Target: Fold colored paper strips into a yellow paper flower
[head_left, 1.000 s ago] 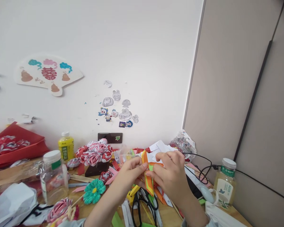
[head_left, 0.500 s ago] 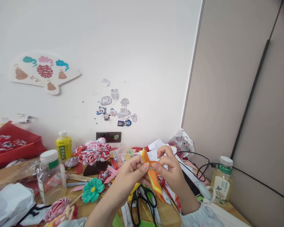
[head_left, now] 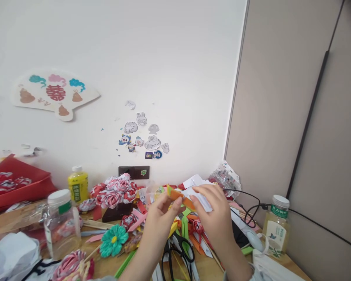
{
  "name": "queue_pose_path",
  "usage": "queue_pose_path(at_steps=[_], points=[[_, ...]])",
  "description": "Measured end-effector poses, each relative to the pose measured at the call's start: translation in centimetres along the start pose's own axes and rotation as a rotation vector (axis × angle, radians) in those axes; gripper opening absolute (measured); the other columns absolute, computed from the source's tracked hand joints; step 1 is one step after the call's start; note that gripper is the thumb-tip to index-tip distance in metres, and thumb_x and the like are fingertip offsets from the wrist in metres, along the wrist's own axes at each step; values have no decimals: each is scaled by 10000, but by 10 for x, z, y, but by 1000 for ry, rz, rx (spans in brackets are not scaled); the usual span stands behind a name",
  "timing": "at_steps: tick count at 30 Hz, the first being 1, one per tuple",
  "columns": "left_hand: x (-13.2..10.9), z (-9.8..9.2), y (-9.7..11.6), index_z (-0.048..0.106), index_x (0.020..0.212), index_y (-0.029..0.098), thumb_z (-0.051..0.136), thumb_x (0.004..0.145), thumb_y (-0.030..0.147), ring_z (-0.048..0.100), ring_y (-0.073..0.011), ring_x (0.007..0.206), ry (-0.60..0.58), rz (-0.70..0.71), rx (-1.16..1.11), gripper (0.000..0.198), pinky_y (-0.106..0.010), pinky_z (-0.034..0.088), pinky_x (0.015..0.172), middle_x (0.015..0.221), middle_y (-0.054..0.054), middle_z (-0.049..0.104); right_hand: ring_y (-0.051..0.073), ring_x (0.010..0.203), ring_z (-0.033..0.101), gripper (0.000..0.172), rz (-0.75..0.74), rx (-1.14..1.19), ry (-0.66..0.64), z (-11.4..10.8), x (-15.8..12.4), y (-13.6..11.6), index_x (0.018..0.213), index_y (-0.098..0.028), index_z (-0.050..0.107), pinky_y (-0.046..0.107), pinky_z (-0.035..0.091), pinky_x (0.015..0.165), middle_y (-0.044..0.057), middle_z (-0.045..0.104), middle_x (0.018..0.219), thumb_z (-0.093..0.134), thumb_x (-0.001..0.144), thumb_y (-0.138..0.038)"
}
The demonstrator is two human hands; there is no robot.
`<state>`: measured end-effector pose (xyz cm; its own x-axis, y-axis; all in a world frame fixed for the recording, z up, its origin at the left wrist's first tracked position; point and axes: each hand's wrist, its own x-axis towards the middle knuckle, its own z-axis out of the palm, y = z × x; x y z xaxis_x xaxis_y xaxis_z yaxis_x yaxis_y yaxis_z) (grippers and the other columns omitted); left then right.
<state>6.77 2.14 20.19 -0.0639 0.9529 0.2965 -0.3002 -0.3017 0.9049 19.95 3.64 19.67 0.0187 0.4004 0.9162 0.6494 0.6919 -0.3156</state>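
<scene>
Between my two hands is a folded orange paper strip (head_left: 188, 203) with yellow-green edges, held above the cluttered table. My left hand (head_left: 160, 210) pinches its left end between thumb and fingers. From the right, my right hand (head_left: 212, 205) closes thumb and fingers on the other end, partly covering it. Black-handled scissors (head_left: 179, 249) lie on the table below the hands. Around them are cut paper strips in green, orange and white. A teal flower (head_left: 114, 240) with a yellow centre lies left of my left forearm.
Red-and-white rolled roses (head_left: 117, 191) stand at the back. On the left are a clear jar (head_left: 61, 222), a yellow bottle (head_left: 78, 183) and a red wrapped bouquet (head_left: 20, 179). A labelled bottle (head_left: 276, 226) and a black cable (head_left: 257, 205) are on the right.
The orange strip has turned from a steep slant to lying nearly level. My right hand has rotated, its fingers now laid over the strip's right end. The view has shifted slightly.
</scene>
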Motion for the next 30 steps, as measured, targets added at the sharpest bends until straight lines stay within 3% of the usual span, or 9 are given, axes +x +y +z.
queue_pose_path(at_steps=[5, 9, 16, 20, 24, 30], points=[[-2, 1, -2, 629, 733, 159, 760, 621, 344, 620, -163, 796, 26, -23, -83, 253, -255, 522, 756, 752, -7, 673, 220, 823, 571, 204, -161, -44, -41, 5, -6, -16, 1024, -199, 628, 402, 433, 782, 65, 684, 898, 496, 869, -182], [-3, 0, -2, 633, 840, 168, 761, 638, 318, 631, -182, 877, 0, 0, -137, 283, -270, 511, 804, 875, -33, 697, 222, 864, 578, 226, -167, -63, -15, 7, -6, -16, 1049, -217, 630, 447, 401, 855, 58, 692, 937, 484, 881, -179], [-1, -6, 4, 665, 842, 148, 724, 693, 326, 634, -217, 937, -49, -7, -101, 240, -295, 504, 842, 892, -65, 705, 196, 875, 594, 219, -179, 86, -23, 7, -3, -3, 1029, -254, 644, 389, 445, 800, 34, 691, 948, 516, 875, -167], [-1, -6, 3, 674, 824, 150, 721, 701, 321, 650, -207, 883, -95, 5, -105, 216, -285, 513, 815, 867, -64, 712, 211, 925, 600, 233, -176, 32, 60, 6, -5, 0, 1088, -222, 611, 416, 402, 891, 56, 679, 1007, 538, 867, -203], [-3, -3, 2, 680, 802, 159, 730, 691, 319, 657, -182, 800, -106, 4, -144, 201, -259, 518, 761, 800, -47, 706, 188, 880, 617, 190, -239, -43, 81, 0, -6, -4, 1022, -236, 625, 425, 341, 950, 35, 690, 974, 492, 895, -187], [-5, -3, 1, 683, 777, 173, 731, 684, 326, 615, -132, 690, -63, 45, -102, 186, -211, 505, 678, 732, -14, 683, 198, 863, 578, 179, -307, -17, 9, -7, 2, -6, 992, -224, 638, 425, 383, 856, 43, 679, 957, 511, 881, -167]])
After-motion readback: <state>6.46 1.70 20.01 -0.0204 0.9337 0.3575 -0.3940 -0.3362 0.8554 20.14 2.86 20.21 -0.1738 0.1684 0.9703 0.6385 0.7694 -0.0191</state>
